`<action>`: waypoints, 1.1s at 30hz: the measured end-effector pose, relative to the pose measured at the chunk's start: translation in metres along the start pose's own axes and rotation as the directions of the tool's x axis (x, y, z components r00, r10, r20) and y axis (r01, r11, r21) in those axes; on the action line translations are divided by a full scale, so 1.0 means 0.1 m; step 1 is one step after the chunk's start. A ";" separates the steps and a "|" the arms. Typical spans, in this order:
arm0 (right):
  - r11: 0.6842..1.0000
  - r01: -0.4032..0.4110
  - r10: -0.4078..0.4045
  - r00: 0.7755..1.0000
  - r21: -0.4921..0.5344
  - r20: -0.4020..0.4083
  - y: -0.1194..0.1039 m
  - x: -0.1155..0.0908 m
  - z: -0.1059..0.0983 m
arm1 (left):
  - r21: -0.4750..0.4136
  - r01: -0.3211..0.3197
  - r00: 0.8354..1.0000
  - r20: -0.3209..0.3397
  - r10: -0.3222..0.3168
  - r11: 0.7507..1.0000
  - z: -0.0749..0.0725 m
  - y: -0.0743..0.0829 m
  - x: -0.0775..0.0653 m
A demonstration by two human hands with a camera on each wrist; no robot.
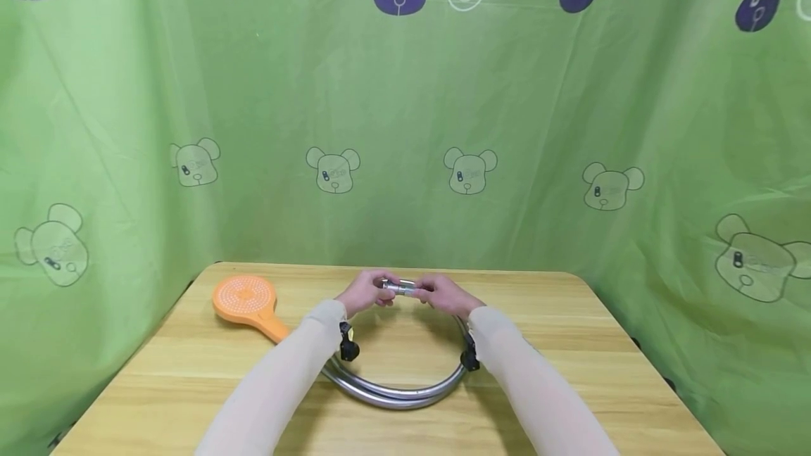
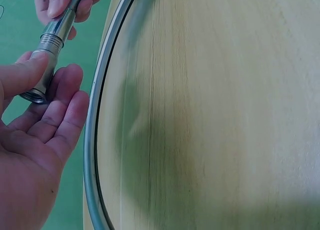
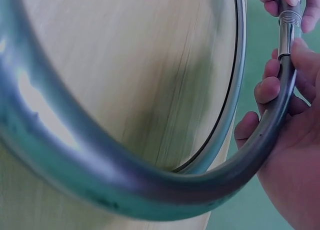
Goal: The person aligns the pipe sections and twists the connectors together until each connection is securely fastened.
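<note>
A silver shower hose [image 1: 393, 400] lies coiled on the table, its end raised at the far side between both hands. My left hand [image 1: 367, 290] pinches a shiny metal connector [image 2: 47, 82] between thumb and fingers, the round open mouth facing away from the hose. Ring-like threads [image 2: 51, 41] show between this connector and the metal sleeve [image 3: 286, 39] at the hose end. My right hand [image 1: 446, 294] holds the hose just behind that sleeve, thumb on one side and curled fingers on the other. In the right wrist view the hose curves down from this hand.
An orange shower head [image 1: 245, 298] lies face up at the table's far left, its handle partly hidden behind the left forearm. Green printed curtains [image 1: 405, 104] surround the wooden table [image 1: 538, 371] at the back and sides.
</note>
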State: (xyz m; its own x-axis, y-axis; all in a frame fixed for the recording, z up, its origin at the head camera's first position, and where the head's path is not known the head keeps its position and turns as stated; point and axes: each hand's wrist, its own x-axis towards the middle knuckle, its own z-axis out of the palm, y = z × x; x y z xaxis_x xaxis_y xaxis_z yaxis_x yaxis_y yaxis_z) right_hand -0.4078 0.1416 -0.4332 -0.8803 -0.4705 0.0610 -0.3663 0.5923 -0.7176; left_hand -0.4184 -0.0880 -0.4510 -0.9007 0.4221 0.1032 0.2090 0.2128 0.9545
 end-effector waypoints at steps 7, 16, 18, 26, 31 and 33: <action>1.000 0.006 -0.006 1.000 0.026 -0.014 -0.05 0.00 -0.01 | 0.008 0.002 1.000 0.002 -0.002 1.000 0.00 0.02 -0.01; 0.999 -0.030 0.030 0.999 0.015 0.034 -0.06 0.02 -0.02 | 0.004 0.002 1.000 -0.003 -0.002 1.000 0.00 0.01 0.00; 0.999 -0.045 0.045 0.998 0.011 0.039 -0.06 0.02 -0.02 | -0.001 0.004 1.000 -0.003 -0.004 1.000 -0.01 0.00 0.00; 0.999 -0.041 0.040 0.999 0.014 0.016 -0.10 0.01 -0.01 | 0.001 0.000 1.000 -0.009 0.000 1.000 0.00 0.01 0.00; 0.999 -0.034 0.034 0.998 -0.016 0.045 -0.10 0.01 -0.02 | 0.003 0.005 1.000 -0.019 -0.005 1.000 0.02 0.05 -0.04; 0.999 -0.029 0.030 0.998 -0.017 0.051 -0.08 0.01 -0.02 | 0.005 0.004 1.000 -0.025 -0.004 1.000 0.03 0.04 -0.04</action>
State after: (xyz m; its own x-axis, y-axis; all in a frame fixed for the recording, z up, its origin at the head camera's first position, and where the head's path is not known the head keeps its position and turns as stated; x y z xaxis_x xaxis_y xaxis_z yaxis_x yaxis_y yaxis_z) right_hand -0.4058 0.1374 -0.4260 -0.8745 -0.4850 0.0039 -0.3453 0.6169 -0.7072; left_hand -0.4127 -0.0859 -0.4487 -0.9107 0.3991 0.1067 0.2076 0.2189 0.9534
